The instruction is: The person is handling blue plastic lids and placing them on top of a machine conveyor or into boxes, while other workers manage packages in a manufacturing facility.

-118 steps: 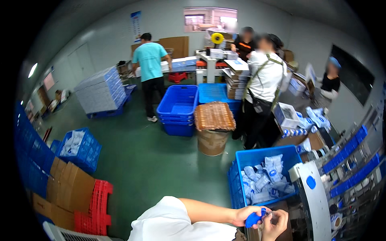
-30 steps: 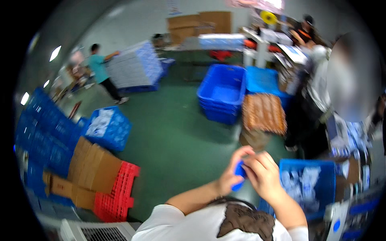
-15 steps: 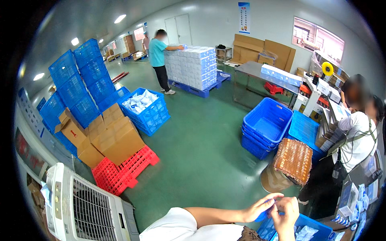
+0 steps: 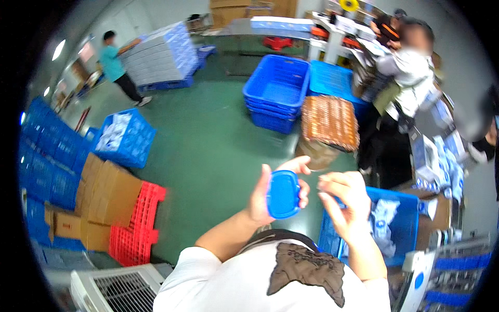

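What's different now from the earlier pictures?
The right hand moved right, away from the blue plastic lid; the left hand still holds it. The teal-shirted worker crossed from the right of the stacked boxes to their left. The nested blue baskets stayed put.

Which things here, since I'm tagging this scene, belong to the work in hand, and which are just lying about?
Work in hand:
- flat blue object, held by the left hand
- right hand, close by

Apparently just around:
- blue crate of packets (link unclear)
- red pallet
- cardboard boxes
- stacked blue tubs
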Available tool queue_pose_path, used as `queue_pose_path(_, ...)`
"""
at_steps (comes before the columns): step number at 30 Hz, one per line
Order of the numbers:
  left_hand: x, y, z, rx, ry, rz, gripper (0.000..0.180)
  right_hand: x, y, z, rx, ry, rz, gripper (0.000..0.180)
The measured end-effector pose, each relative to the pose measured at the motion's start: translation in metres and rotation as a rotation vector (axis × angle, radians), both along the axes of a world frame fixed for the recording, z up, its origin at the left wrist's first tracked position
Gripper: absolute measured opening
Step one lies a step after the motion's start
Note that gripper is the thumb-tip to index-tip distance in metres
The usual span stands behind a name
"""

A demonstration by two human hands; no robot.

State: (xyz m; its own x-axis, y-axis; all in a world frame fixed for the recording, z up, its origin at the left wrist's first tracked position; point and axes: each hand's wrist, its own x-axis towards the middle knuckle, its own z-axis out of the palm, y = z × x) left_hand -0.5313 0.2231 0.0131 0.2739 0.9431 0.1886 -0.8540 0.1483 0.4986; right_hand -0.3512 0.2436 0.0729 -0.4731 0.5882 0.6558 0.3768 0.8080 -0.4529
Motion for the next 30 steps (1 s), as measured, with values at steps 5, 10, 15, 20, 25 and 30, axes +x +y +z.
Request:
queue_pose_path(5,0.016,-0.001,0.003,0.053,0.166,-0.043,0.097,0.001,0.001,0.001,-0.013,0.040,-0.018,0.025)
queue_pose_path(10,0.025,-0.008,0.014,0.082,0.372,-0.003,0.088,-0.007,-0.004,-0.002,0.058,-0.028,-0.037,0.028)
queue_pose_path(15,0.024,-0.006,0.004,0.069,0.358,0.091,0.075,0.001,-0.013,-0.004,0.095,-0.089,-0.086,0.026)
queue_pose_path(20,-0.004,0.007,-0.014,-0.014,0.151,0.116,0.075,0.033,-0.013,0.015,0.124,0.010,-0.290,0.023)
queue_pose_path(25,0.014,0.000,0.003,0.065,0.087,-0.057,0.079,0.010,-0.013,0.000,-0.062,0.063,-0.051,0.027)
queue_pose_path(30,0.016,-0.005,0.010,0.090,0.242,-0.019,0.085,-0.008,-0.011,-0.006,-0.023,0.023,-0.022,0.024)
